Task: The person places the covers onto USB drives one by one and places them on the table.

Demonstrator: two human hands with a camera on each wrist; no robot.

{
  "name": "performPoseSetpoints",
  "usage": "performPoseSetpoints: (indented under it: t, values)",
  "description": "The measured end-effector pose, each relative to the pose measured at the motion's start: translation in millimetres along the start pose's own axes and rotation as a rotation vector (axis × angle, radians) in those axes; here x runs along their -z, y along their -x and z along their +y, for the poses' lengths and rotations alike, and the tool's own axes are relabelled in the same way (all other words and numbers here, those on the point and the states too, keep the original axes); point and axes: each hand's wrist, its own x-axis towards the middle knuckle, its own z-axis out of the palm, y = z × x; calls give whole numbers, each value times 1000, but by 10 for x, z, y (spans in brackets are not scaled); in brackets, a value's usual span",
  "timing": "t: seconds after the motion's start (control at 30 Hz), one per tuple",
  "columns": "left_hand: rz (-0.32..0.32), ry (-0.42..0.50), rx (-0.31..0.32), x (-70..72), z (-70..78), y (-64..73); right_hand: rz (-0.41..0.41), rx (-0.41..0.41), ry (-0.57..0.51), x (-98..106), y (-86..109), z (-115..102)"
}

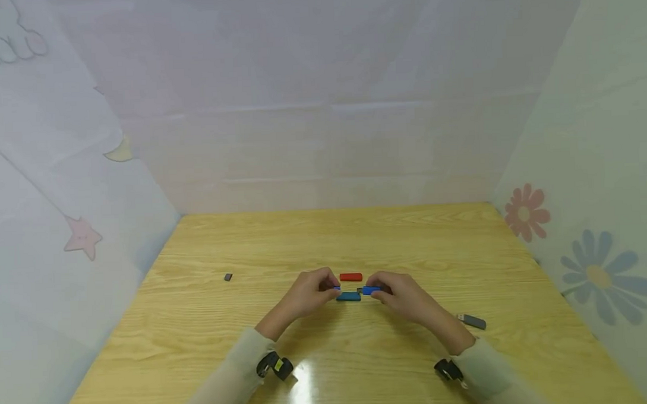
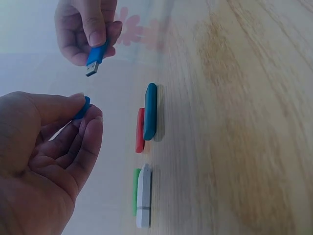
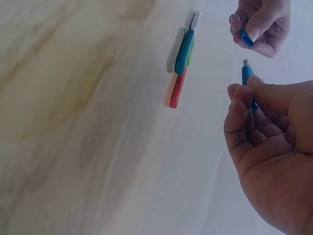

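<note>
My left hand (image 1: 310, 293) pinches a small blue cap (image 2: 83, 108) between thumb and forefinger. In my right hand (image 1: 407, 295) is a blue USB stick (image 1: 370, 290), gripped by its body. Its bare metal plug (image 2: 92, 69) points toward the cap, and a gap separates the two in both wrist views. Both are held above the table. Below and between the hands lies a teal USB stick (image 1: 349, 297), with a red stick (image 1: 350, 277) just behind it. The cap's hollow end shows in the right wrist view.
A grey USB stick (image 1: 473, 321) lies beside the right forearm on the wooden table (image 1: 200, 349). Far left is a small dark piece (image 1: 228, 277). The left wrist view shows a white stick (image 2: 144, 196) and a green one (image 2: 136, 191). Printed sheets surround the table's back and sides.
</note>
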Motion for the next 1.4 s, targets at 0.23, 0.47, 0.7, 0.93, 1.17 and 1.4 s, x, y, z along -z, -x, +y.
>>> performPoseSetpoints:
  t: [0.23, 0.47, 0.7, 0.93, 1.17, 1.4]
  values:
    - [-29, 23, -11, -57, 6, 20, -13, 27, -6, -64, -18, -81]
    - [-11, 14, -36, -121, 10, -10, 9, 83, 9, -80, -44, -108]
    - [-37, 82, -12, -226, 12, 17, -24, 74, -28, -152, 0, -97]
    - [-22, 99, -33, -240, -18, 13, -22, 86, -37, -183, -32, -125]
    - [-42, 168, 4, -192, -66, 53, -47, 75, -61, -207, -60, -154]
    - [-167, 431, -24, -120, -104, 75, -35, 16, -130, -167, -27, -152]
